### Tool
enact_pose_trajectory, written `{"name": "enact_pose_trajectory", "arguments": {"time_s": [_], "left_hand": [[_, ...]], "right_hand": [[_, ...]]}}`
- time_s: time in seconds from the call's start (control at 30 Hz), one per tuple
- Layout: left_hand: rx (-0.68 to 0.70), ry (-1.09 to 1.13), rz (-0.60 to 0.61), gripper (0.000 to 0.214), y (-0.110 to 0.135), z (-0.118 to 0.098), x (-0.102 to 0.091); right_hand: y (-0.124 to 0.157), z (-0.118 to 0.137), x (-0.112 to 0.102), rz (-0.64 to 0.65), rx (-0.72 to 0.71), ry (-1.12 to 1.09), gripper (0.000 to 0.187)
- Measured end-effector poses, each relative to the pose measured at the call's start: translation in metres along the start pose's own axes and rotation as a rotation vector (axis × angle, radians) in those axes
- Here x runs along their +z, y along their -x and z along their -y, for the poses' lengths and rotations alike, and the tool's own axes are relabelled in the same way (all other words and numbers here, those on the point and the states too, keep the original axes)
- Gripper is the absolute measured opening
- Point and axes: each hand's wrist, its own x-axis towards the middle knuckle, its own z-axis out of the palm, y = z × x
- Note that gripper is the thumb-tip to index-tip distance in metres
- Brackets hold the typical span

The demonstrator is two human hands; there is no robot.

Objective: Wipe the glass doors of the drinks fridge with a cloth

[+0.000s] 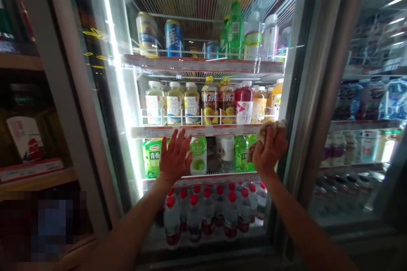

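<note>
A glass door of a drinks fridge stands in front of me, with lit shelves behind it. My left hand is raised with its fingers spread, and holds nothing. It lies over the view of the green cartons on the lower shelf; I cannot tell if it touches the glass. My right hand is closed around a crumpled pale cloth at the right side of the door, near the metal frame. The cloth shows above the fingers, and part of it is hidden in the palm.
Behind the glass, tea bottles fill the middle shelf, with cans and a green bottle above. Water bottles with red caps stand at the bottom. Another fridge section is at the right; a wooden shelf is at the left.
</note>
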Motion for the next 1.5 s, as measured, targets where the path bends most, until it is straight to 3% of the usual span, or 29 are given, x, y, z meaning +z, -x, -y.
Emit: {"name": "enact_pose_trajectory", "arguments": {"time_s": [0.13, 0.2, 0.27, 0.4, 0.47, 0.53, 0.67, 0.73, 0.8, 0.9, 1.0, 1.07, 1.17, 1.23, 1.27, 1.33, 1.43, 1.5], "left_hand": [[0.015, 0.002, -0.018, 0.06, -0.001, 0.001, -0.001], [0.018, -0.002, -0.022, 0.059, -0.001, 0.002, -0.001], [0.017, -0.009, -0.019, 0.059, -0.001, 0.001, -0.001], [0.014, -0.011, -0.013, 0.06, 0.0, 0.0, 0.0], [0.012, -0.008, -0.013, 0.06, 0.0, 0.0, 0.001], [0.01, -0.009, -0.014, 0.061, 0.0, 0.0, 0.001], [0.009, -0.012, -0.007, 0.06, -0.001, 0.001, -0.001], [0.01, -0.012, -0.004, 0.06, -0.001, 0.001, -0.002], [0.007, -0.009, 0.002, 0.06, -0.001, 0.001, -0.002], [0.002, -0.003, 0.0, 0.06, 0.0, 0.0, -0.001], [-0.012, 0.002, 0.0, 0.06, 0.0, -0.001, -0.001], [-0.014, 0.002, -0.005, 0.06, 0.0, -0.001, -0.001], [0.002, -0.007, -0.01, 0.06, -0.001, 0.0, -0.002], [0.013, -0.008, -0.002, 0.059, -0.001, 0.001, -0.003], [0.013, -0.006, 0.002, 0.058, -0.001, 0.002, -0.004], [0.008, 0.002, 0.008, 0.058, -0.001, 0.002, -0.003], [0.0, 0.007, 0.002, 0.059, 0.001, 0.001, -0.001], [-0.003, 0.008, -0.006, 0.059, 0.003, -0.001, 0.0]], "right_hand": [[0.016, 0.063, 0.01, 0.037, -0.295, -0.131, 0.052], [0.021, 0.071, 0.009, 0.078, -0.386, -0.163, 0.049], [0.019, 0.049, 0.005, 0.061, -0.345, -0.122, 0.048], [-0.003, -0.023, -0.005, -0.031, 0.011, 0.037, 0.054], [-0.011, -0.029, -0.006, -0.05, 0.109, 0.066, 0.057], [-0.011, -0.005, -0.002, -0.04, 0.052, 0.033, 0.056], [0.006, 0.065, 0.005, 0.075, -0.324, -0.124, 0.049], [0.01, 0.069, 0.004, 0.124, -0.431, -0.152, 0.048], [0.004, 0.045, 0.0, 0.116, -0.376, -0.118, 0.049], [-0.023, -0.007, -0.005, 0.012, -0.057, -0.023, 0.053], [-0.045, -0.015, -0.003, -0.083, 0.16, 0.012, 0.055], [-0.044, 0.013, 0.002, -0.069, 0.061, -0.022, 0.055], [-0.025, 0.063, 0.008, 0.068, -0.328, -0.127, 0.054], [-0.015, 0.073, 0.008, 0.126, -0.491, -0.166, 0.053], [-0.014, 0.067, 0.007, 0.118, -0.493, -0.164, 0.053], [-0.024, 0.039, 0.005, 0.048, -0.355, -0.116, 0.053], [-0.053, -0.005, 0.001, -0.06, -0.012, -0.019, 0.055], [-0.067, -0.008, 0.001, -0.087, 0.113, -0.001, 0.055]]}}
